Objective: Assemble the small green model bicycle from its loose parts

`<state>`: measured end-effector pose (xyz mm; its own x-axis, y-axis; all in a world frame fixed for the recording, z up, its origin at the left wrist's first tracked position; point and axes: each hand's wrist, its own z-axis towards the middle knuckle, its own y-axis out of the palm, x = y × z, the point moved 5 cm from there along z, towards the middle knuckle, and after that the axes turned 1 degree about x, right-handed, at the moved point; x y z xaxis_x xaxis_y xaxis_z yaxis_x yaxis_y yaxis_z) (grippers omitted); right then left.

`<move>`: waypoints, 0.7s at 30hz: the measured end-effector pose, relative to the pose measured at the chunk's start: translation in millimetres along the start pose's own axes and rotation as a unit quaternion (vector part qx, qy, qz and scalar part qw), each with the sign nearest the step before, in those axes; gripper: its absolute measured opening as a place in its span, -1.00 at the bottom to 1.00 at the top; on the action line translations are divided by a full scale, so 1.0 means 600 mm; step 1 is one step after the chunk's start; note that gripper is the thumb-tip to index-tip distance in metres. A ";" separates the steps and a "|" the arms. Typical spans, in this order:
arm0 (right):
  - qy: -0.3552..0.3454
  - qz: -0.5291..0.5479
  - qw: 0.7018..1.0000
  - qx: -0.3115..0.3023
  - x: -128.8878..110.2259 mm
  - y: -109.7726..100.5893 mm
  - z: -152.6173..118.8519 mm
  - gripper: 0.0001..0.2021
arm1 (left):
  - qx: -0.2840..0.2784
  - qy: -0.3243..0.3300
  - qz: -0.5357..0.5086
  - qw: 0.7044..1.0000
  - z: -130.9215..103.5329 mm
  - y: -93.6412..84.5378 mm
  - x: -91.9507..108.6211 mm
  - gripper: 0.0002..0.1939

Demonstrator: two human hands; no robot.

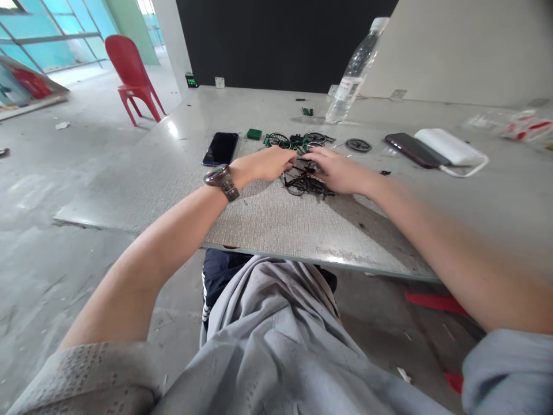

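Hands meet over a small black model bicycle (306, 183) lying flat on its side near the middle of the table (276, 225). The left hand (270, 163), a wristwatch (221, 180) on its wrist, comes in from the left with fingers bent toward the upper part of the frame; the right hand (334, 170) covers the model's right end from the other side. Both press or pinch at the same spot, which fits steadying a light, fiddly thing from two sides so it cannot slide on the textured surface. Whether either grip is truly closed on the bicycle I cannot tell, since the fingertips hide each other and the frame.

Just beyond the hands, farther away, lies a green model bicycle (285, 140), also on its side, with a loose small wheel (358, 144) to its right and a little green block (254, 134) to its left. These parts sit close by, within easy reach of both hands. A dark phone (221, 148) lies to the left, a second phone (410, 148) and a white power bank (449, 147) to the right, all pushed outward, well apart from the models. A clear plastic bottle (356, 69) stands at the far side, and a red chair (132, 75) stands on the floor, far left.
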<state>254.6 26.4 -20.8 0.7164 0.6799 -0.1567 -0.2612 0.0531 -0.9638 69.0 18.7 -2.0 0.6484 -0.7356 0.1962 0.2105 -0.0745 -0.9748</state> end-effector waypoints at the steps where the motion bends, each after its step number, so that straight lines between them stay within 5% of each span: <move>1: 0.000 0.001 1.000 -0.002 0.001 0.000 0.000 -0.49 | 0.001 0.002 0.001 1.000 0.000 0.001 -0.001 -0.64; 21: 0.006 -0.004 1.000 0.007 0.002 0.003 -0.001 -0.50 | -0.006 -0.020 0.009 1.000 -0.005 -0.003 0.005 -0.68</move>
<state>255.3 26.5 -23.1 0.7258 0.6710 -0.1514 -0.2639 0.0684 -0.9621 68.6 14.7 -0.1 0.6803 -0.7098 0.1829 0.1895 -0.0707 -0.9793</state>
